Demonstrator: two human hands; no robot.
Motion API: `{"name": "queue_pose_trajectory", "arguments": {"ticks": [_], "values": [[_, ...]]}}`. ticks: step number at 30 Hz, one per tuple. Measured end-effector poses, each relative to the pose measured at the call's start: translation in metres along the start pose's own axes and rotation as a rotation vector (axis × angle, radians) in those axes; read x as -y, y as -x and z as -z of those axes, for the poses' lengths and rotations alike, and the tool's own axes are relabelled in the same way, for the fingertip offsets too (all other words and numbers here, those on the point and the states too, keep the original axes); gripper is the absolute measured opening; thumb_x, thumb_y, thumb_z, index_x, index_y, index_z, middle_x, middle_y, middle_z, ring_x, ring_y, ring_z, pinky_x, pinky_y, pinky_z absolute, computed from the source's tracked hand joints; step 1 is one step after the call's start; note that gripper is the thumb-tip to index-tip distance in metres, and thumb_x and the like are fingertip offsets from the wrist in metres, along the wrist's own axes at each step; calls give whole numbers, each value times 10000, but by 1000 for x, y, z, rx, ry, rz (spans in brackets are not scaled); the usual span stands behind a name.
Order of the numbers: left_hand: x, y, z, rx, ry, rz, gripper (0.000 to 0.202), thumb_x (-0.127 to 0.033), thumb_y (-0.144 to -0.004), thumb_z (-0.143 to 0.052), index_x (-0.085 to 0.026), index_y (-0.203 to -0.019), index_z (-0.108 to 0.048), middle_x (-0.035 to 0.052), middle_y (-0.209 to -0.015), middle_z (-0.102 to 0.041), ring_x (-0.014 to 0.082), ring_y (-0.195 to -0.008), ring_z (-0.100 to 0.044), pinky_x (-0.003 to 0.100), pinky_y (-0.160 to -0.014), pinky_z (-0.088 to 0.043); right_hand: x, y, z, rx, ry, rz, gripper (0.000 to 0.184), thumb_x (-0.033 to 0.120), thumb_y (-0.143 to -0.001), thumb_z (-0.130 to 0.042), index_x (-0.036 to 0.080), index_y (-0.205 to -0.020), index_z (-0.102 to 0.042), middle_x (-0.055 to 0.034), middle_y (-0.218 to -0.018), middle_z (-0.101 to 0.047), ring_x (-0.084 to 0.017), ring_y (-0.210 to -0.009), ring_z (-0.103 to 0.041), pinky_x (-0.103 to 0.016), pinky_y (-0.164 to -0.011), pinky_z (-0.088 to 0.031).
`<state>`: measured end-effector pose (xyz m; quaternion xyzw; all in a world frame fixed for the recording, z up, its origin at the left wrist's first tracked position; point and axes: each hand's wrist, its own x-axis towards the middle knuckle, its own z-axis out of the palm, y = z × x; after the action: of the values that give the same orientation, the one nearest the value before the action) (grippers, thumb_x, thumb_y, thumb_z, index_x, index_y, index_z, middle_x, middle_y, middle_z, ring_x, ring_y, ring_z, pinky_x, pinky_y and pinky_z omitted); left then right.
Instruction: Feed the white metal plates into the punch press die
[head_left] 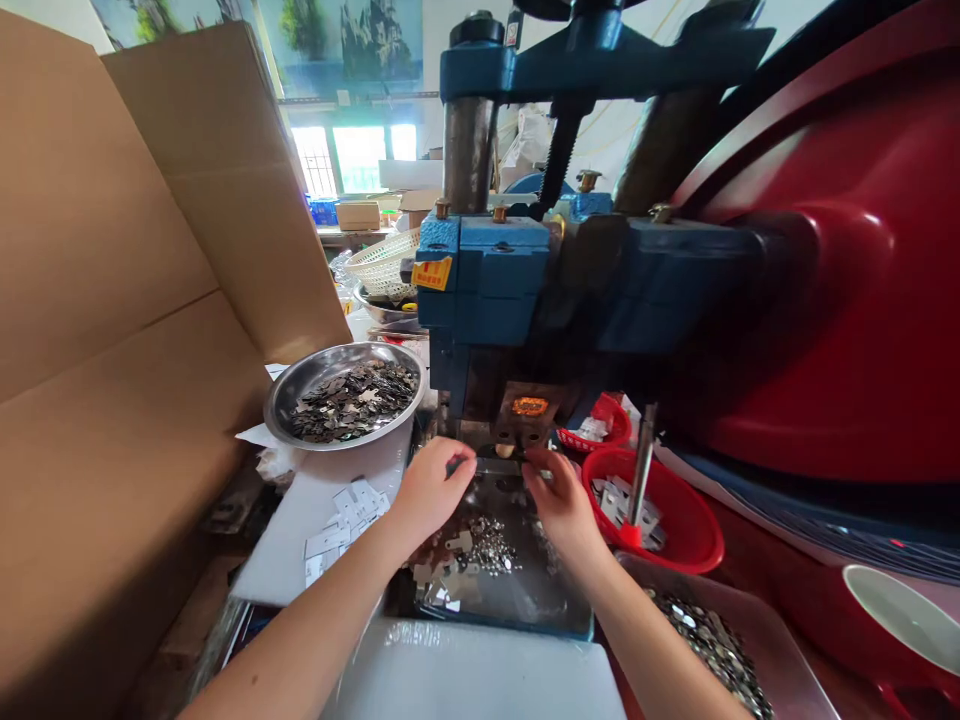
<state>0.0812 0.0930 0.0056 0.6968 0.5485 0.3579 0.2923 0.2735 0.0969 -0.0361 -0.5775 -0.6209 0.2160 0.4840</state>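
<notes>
A blue press [484, 280] stands in front of me, its punch holder [530, 408] right above my fingertips. Under it, my left hand [435, 490] is closed in a pinch at the left side of the die [499, 467]. My right hand [561, 500] curls in a pinch at the right side of the die. Whatever small piece either hand grips is too hidden to make out. On the dark press bed [540, 595], nearer to me, lie small shiny metal bits [491, 545] and several flat metal pieces [442, 585].
Left is a steel bowl [274, 405] of thin metal parts, with flat plates [345, 525] on white foam [281, 560]. Right are a red basin [701, 520] of plates, a metal rod [643, 465] and a bin of small parts [712, 640]. Cardboard [112, 250] walls the left; a red flywheel [840, 250] the right.
</notes>
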Motion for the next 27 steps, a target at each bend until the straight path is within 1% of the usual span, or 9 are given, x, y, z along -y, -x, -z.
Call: {"name": "queue_pose_trajectory", "arguments": {"ticks": [3,5,7,11,14,16,19,23,27], "values": [[0,29,10,159,-261,-30,178,-270,-847,-478,-245,-828,-653,6,-850,-652,188,-826,-593,316,-754,-450,0,15,16,17,12,2,234,391,-797,-501,208,-885,-616,-73,-913,-623,-209,-864,-586,-329,-728,-483],[3,44,7,234,-404,-42,146,-308,-823,-532,-251,-855,-662,19,-874,-649,218,-851,-591,348,-772,-444,-4,23,26,30,41,9,216,389,-798,-501,215,-831,-625,-68,-893,-631,-212,-852,-594,-340,-745,-483],[6,53,0,260,-479,-37,151,-325,-794,-580,-251,-897,-662,34,-918,-641,239,-891,-583,368,-801,-437,-9,28,34,19,88,5,217,390,-803,-491,222,-807,-629,-62,-881,-639,-217,-863,-598,-352,-770,-482],[9,55,-7,248,-435,12,88,-260,-760,-616,-239,-837,-654,21,-918,-633,216,-899,-578,338,-818,-428,-16,34,45,60,246,23,224,349,-835,-455,231,-850,-644,-35,-859,-657,-201,-850,-616,-346,-790,-483],[10,53,-6,253,-329,60,64,-233,-773,-583,-239,-792,-644,-1,-820,-646,187,-800,-592,307,-746,-443,-16,38,47,146,419,147,229,296,-859,-442,234,-888,-661,-35,-895,-668,-198,-877,-616,-341,-804,-483],[13,52,-5,230,-242,71,123,-227,-797,-544,-249,-855,-650,-2,-816,-658,182,-778,-602,306,-734,-459,-16,40,45,159,535,248,227,267,-866,-446,231,-907,-667,-46,-912,-671,-208,-896,-608,-351,-808,-484],[20,53,-4,125,-118,24,248,-211,-840,-471,-256,-1018,-638,24,-939,-656,185,-866,-612,322,-812,-476,-18,42,42,140,657,343,225,256,-872,-464,227,-944,-675,-61,-926,-669,-216,-888,-605,-349,-774,-496],[26,54,-4,-3,-43,5,291,-210,-867,-424,-242,-1068,-633,54,-1014,-627,188,-916,-609,338,-846,-489,-24,44,39,149,682,363,227,258,-886,-457,214,-960,-666,-67,-959,-655,-200,-878,-609,-336,-779,-502],[27,55,-2,-13,-13,4,245,-217,-863,-438,-238,-965,-659,41,-971,-629,175,-858,-614,319,-790,-505,-29,45,39,143,655,356,227,257,-892,-449,202,-964,-656,-71,-945,-644,-200,-873,-607,-332,-775,-501]]}}
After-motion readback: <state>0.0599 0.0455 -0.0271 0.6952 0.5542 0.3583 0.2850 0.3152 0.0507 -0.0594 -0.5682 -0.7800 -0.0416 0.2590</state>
